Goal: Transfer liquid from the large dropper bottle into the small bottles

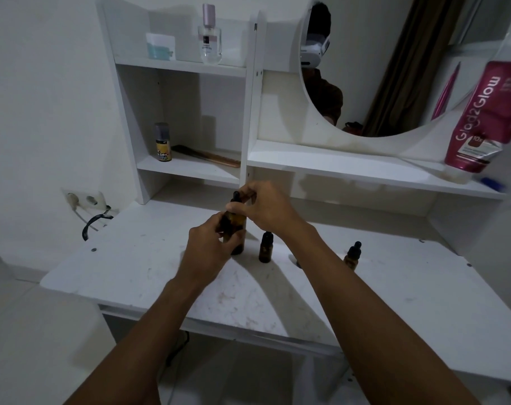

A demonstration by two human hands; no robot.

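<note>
The large amber dropper bottle stands upright on the white dressing table. My left hand wraps around its body. My right hand pinches its black dropper cap from above. Just right of it stands a small amber bottle with a black cap. A second small amber bottle with a black dropper top sits further right, partly hidden behind my right forearm.
Shelves rise behind the table with a perfume bottle, a pale jar, a yellow spray can and a comb. A round mirror and a pink tube are at the right. A wall socket with cable sits left.
</note>
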